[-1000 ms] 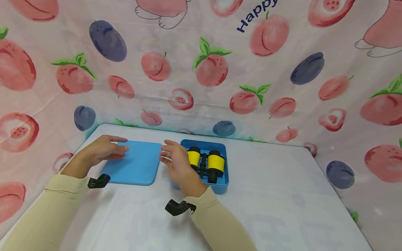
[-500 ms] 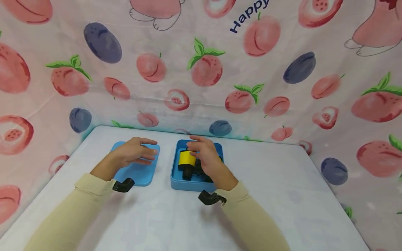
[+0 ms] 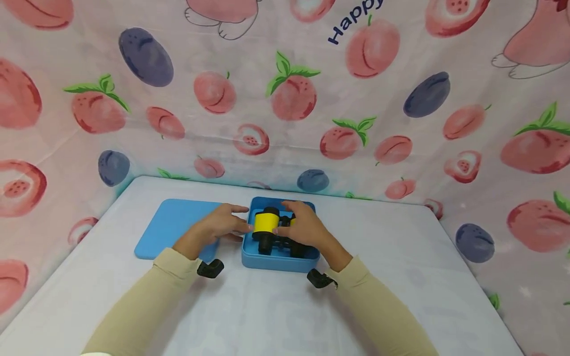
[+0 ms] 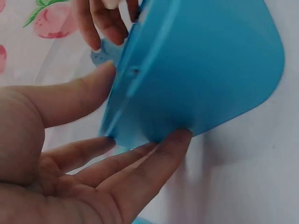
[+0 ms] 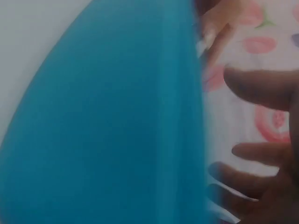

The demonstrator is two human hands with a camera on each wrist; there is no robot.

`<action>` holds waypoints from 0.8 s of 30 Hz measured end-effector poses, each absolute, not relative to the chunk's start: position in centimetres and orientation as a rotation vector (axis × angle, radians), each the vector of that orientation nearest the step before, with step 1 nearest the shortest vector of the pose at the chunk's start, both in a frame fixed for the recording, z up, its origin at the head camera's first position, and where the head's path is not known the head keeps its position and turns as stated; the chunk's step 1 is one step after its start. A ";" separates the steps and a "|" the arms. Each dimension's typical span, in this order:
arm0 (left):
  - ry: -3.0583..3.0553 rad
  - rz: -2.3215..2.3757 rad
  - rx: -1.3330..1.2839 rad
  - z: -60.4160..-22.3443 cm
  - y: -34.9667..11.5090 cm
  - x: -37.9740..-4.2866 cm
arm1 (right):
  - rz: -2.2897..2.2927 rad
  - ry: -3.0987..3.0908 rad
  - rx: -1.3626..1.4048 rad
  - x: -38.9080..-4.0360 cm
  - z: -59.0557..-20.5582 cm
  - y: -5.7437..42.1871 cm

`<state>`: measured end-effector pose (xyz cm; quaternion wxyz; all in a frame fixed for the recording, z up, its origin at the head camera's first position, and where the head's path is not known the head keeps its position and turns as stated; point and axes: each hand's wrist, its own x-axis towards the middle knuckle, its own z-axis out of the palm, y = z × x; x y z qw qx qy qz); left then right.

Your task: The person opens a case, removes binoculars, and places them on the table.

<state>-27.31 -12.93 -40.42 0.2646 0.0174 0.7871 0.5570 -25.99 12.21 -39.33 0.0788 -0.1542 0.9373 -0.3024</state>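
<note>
The binoculars [image 3: 265, 223], black with yellow barrels, lie inside the blue box [image 3: 278, 262], on the white table [image 3: 383, 277]. The left hand [image 3: 222, 221] is at the left side of the box; in the left wrist view its fingertips touch the outer wall and its thumb is at the rim. Its fingers are nearly straight, the thumb well apart from them. The right hand [image 3: 307, 225] is over the right part of the binoculars, partly hiding them, its thumb and fingers spread wide; whether it touches them cannot be told. The blue lid [image 3: 171, 227] lies flat to the left of the box, partly behind the left hand. A fruit-patterned cloth [image 3: 249, 54] hangs behind the table.
</note>
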 end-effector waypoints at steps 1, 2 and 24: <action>2.135 1.513 0.030 -40.6 -12.7 -27.4 | -0.799 2.842 -0.500 -26.1 -39.5 12.4; 2.147 1.515 0.021 -40.7 -12.5 -27.4 | -0.690 2.874 -0.535 -26.2 -39.7 12.6; 2.175 1.503 0.002 -41.1 -11.9 -26.7 | -0.055 3.012 -0.807 -26.9 -41.5 12.5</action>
